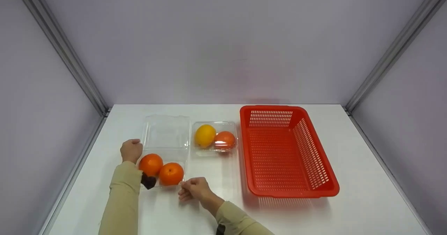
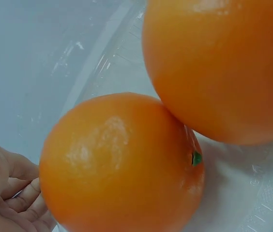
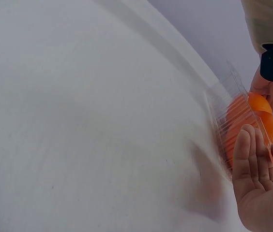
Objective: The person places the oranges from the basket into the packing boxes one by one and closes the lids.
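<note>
A clear plastic clamshell container (image 1: 166,154) lies open on the white table, its lid (image 1: 166,132) folded back on the far side. Two oranges sit in its near half: the left orange (image 1: 151,164) and the right orange (image 1: 171,174). At the container's left side, my left hand (image 1: 131,150) has curled fingers and pinches the edge; the left wrist view shows its fingers (image 2: 27,198) partly hidden behind an orange. My right hand (image 1: 195,189) pinches the near right corner between thumb and fingers. The right wrist view shows the container (image 3: 228,111) tilted by the camera angle.
A closed clear box (image 1: 213,123) stands behind and right, with a yellow fruit (image 1: 205,136) and an orange-red fruit (image 1: 225,140) inside. Farther right is a red perforated plastic basket (image 1: 276,193). Walls (image 1: 223,53) enclose the table at the back and sides.
</note>
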{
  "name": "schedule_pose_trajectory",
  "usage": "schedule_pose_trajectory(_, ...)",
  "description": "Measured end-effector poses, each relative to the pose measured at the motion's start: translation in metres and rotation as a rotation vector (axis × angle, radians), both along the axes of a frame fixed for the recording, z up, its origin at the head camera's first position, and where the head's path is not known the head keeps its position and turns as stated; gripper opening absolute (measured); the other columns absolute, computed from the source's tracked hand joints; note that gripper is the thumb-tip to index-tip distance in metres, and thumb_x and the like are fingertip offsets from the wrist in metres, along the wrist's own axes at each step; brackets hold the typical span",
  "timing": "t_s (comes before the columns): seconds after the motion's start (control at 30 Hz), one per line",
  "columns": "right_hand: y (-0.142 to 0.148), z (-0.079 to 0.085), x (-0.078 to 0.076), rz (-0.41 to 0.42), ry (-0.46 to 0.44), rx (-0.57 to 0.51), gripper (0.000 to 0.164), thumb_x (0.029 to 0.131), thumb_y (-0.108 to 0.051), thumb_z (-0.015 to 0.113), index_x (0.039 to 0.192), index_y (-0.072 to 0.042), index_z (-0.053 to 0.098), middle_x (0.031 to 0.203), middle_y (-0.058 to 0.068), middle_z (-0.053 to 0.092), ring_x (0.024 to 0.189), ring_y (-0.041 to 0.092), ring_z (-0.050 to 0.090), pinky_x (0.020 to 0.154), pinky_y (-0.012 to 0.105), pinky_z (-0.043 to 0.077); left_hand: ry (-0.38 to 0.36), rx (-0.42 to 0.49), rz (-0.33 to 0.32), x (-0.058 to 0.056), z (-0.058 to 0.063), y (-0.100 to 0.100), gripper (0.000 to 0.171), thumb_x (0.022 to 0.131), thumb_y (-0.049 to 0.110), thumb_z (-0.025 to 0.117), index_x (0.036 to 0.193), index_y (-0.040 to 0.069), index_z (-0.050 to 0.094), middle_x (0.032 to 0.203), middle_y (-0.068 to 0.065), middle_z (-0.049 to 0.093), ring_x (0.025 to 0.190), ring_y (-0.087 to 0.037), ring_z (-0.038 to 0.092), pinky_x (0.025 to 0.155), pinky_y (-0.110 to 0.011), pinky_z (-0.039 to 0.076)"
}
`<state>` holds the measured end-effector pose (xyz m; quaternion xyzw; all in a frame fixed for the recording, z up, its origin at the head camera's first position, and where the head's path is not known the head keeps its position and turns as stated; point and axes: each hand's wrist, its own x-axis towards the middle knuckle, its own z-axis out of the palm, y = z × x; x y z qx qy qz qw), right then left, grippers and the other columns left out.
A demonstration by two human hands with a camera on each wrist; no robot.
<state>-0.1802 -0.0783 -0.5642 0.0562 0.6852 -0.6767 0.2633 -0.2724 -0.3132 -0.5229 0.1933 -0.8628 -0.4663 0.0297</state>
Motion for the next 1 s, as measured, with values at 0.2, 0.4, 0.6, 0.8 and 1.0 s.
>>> schedule_pose_trajectory(0.2, 0.0, 0.001, 0.0, 0.007, 0.0, 0.011, 0.021, 0.093, -0.015, 0.06, 0.093, 0.005, 0.069, 0.068, 0.001, 0.069, 0.057, 0.007, 0.065, 0.065, 0.029, 0.061, 0.009, 0.061, 0.019, 0.0, -0.001, -0.001, 0.043, 0.095, 0.01, 0.038, 0.13, -0.012, 0.051, 0.131, -0.035, 0.053, 0.12, -0.046, 0.053, 0.105, -0.052, 0.045)
schedule_pose_trajectory(0.4, 0.0, 0.002, 0.002, -0.021, 0.0, 0.005, 0.022, 0.092, -0.014, 0.062, 0.093, 0.007, 0.069, 0.067, 0.001, 0.068, 0.057, 0.008, 0.066, 0.065, 0.031, 0.062, 0.027, 0.06, 0.027, 0.002, -0.002, -0.003, 0.043, 0.098, 0.016, 0.04, 0.129, -0.011, 0.053, 0.127, -0.033, 0.057, 0.116, -0.043, 0.056, 0.103, -0.05, 0.048)
schedule_pose_trajectory(0.6, -0.002, 0.002, 0.003, -0.033, 0.003, 0.002, 0.023, 0.091, -0.015, 0.063, 0.094, 0.008, 0.069, 0.067, 0.002, 0.068, 0.057, 0.008, 0.066, 0.065, 0.032, 0.062, 0.017, 0.04, 0.027, 0.005, 0.001, -0.008, 0.044, 0.099, 0.02, 0.04, 0.127, -0.01, 0.055, 0.128, -0.032, 0.057, 0.118, -0.042, 0.056, 0.106, -0.05, 0.047)
schedule_pose_trajectory(0.8, -0.002, -0.001, 0.002, -0.042, 0.004, -0.017, 0.023, 0.092, -0.014, 0.062, 0.09, 0.008, 0.068, 0.066, 0.002, 0.069, 0.056, 0.008, 0.066, 0.065, 0.032, 0.062, 0.052, -0.015, 0.037, 0.009, 0.004, -0.01, 0.04, 0.099, 0.019, 0.044, 0.12, -0.01, 0.061, 0.118, -0.03, 0.064, 0.108, -0.04, 0.061, 0.095, -0.046, 0.051)
schedule_pose_trajectory(1.0, -0.003, -0.004, 0.001, -0.038, 0.012, -0.011, 0.025, 0.091, -0.015, 0.062, 0.091, 0.009, 0.068, 0.066, 0.002, 0.068, 0.057, 0.009, 0.067, 0.065, 0.032, 0.062, 0.025, 0.004, 0.022, 0.014, 0.005, -0.011, 0.041, 0.099, 0.02, 0.043, 0.122, -0.009, 0.06, 0.121, -0.029, 0.063, 0.111, -0.039, 0.061, 0.097, -0.045, 0.051)
